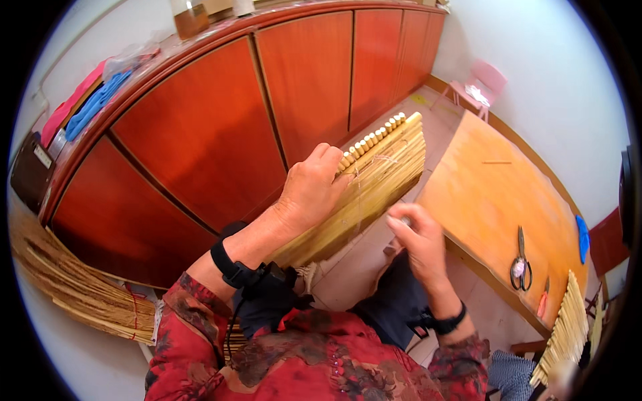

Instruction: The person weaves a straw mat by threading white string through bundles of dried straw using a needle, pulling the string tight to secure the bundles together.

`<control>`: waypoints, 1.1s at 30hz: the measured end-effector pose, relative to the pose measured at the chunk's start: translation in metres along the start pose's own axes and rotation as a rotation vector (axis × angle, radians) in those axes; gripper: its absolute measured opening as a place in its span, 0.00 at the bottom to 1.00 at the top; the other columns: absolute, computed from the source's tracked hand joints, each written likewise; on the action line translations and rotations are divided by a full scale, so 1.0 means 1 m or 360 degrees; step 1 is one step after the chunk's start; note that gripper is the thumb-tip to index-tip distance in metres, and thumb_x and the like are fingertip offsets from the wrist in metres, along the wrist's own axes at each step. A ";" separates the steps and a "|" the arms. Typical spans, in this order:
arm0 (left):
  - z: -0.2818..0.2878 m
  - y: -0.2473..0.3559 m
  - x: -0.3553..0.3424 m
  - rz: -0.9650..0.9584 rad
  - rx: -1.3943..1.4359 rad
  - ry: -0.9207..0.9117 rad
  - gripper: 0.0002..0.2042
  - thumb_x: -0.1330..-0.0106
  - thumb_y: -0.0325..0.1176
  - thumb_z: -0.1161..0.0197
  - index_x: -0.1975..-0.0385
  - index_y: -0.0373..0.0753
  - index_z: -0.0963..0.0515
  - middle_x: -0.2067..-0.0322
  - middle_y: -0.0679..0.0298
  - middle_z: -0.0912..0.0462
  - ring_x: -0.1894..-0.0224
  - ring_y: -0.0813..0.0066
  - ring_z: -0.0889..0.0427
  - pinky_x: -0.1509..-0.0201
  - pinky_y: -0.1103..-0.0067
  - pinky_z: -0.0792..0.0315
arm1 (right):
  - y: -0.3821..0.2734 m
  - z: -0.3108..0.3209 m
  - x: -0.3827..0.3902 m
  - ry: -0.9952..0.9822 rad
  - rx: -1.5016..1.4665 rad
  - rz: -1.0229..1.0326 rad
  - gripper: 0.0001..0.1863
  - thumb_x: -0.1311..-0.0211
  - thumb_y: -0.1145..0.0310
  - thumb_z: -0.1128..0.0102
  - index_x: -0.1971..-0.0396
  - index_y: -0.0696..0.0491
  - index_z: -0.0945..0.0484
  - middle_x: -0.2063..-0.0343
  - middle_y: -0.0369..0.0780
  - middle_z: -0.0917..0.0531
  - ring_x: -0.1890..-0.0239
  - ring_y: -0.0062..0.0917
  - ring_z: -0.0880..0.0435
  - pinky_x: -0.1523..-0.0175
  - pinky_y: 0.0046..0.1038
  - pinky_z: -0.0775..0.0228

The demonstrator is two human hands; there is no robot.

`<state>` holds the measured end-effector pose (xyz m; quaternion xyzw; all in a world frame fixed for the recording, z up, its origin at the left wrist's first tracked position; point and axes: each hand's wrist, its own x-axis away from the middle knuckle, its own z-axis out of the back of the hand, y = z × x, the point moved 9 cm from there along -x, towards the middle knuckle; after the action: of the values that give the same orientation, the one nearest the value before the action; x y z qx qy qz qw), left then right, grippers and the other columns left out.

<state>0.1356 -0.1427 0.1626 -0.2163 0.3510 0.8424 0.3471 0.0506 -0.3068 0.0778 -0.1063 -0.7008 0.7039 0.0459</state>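
A panel of pale yellow stalks (pixel 374 180), laid side by side and bound with thin white thread (pixel 360 184), slants across my lap. Its cut round ends line the upper edge. My left hand (pixel 314 180) grips that upper edge, thumb on the near face and fingers over the stalk ends. To the right of the panel, apart from it, my right hand (pixel 418 237) is closed in a pinch. A small greyish thing shows between its thumb and finger, too little of it to name.
At the right stands a wooden table (pixel 481 194) with black-handled scissors (pixel 521 260), a red-handled tool (pixel 544 299), a thin stick (pixel 497 162) and a blue item (pixel 582 239). Red cabinets (pixel 200 154) run along the left. Stalk bundles (pixel 100 307) lie lower left; more stalks (pixel 565 334) lower right. A pink chair (pixel 485 83) stands behind.
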 end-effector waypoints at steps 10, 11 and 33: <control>-0.067 0.015 0.061 -0.0201 -0.0153 -0.0078 0.10 0.48 0.26 0.37 0.70 0.37 0.31 0.72 0.57 0.30 0.75 0.54 0.23 0.73 0.68 0.27 | 0.090 -0.030 -0.012 0.0049 -0.0281 -0.0036 0.06 0.41 0.72 0.40 0.66 0.58 0.21 0.79 0.31 0.25 0.82 0.12 0.30 0.76 0.15 0.36; -0.072 0.014 0.063 -0.0176 -0.0137 -0.0079 0.10 0.48 0.26 0.37 0.70 0.37 0.31 0.72 0.57 0.30 0.75 0.54 0.23 0.73 0.68 0.27 | 0.092 -0.027 -0.011 0.0055 -0.0257 -0.0005 0.06 0.41 0.72 0.40 0.66 0.58 0.21 0.79 0.31 0.25 0.82 0.12 0.30 0.76 0.15 0.36; -0.128 -0.001 0.020 0.0487 0.0554 -0.0308 0.11 0.45 0.28 0.39 0.64 0.31 0.28 0.65 0.49 0.26 0.60 0.49 0.25 0.58 0.64 0.30 | 0.088 0.032 -0.068 0.0193 -0.0345 -0.0197 0.07 0.36 0.68 0.48 0.70 0.56 0.27 0.83 0.30 0.30 0.86 0.10 0.38 0.84 0.12 0.47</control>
<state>0.1388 -0.2285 0.0653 -0.0161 0.4845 0.8288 0.2795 0.1173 -0.3540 -0.0044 -0.1095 -0.7739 0.6122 0.1196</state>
